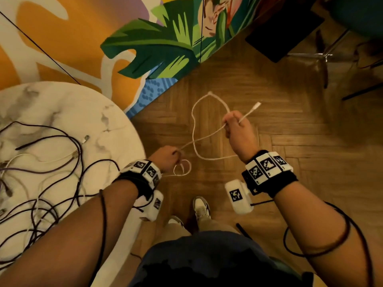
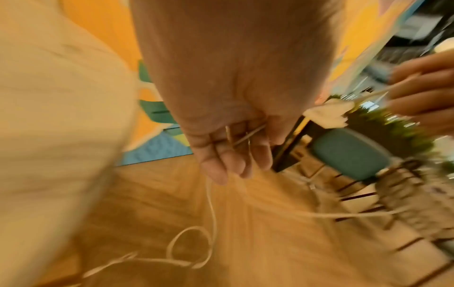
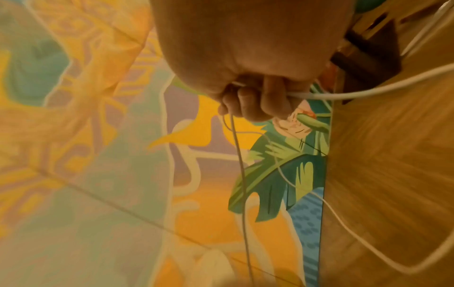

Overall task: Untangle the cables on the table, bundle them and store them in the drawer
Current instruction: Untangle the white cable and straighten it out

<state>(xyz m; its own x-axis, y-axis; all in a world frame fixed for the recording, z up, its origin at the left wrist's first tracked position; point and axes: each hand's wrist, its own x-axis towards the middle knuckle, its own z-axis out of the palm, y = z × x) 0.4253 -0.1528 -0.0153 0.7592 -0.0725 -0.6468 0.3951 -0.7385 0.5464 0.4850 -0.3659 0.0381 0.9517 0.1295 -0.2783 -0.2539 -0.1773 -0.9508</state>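
Note:
A thin white cable [image 1: 193, 121] hangs in the air over the wooden floor, held between both hands. My right hand [image 1: 235, 123] grips it in a fist near one end, whose white plug [image 1: 256, 105] sticks out to the upper right. A wide loop rises above that fist. My left hand [image 1: 173, 157] pinches the cable lower left, with a small loop [image 1: 182, 167] hanging just below. The left wrist view shows the cable [image 2: 212, 213] trailing from curled fingers [image 2: 233, 161]. In the right wrist view the cable [image 3: 343, 95] passes through the closed fist [image 3: 255, 101].
A round marble table [image 1: 68, 104] stands at the left, covered with a tangle of several dark and white cables [image 1: 41, 172]. A painted colourful wall [image 1: 145, 38] runs behind it. A chair [image 1: 323, 52] with metal legs stands at the upper right. My shoes [image 1: 201, 208] are below.

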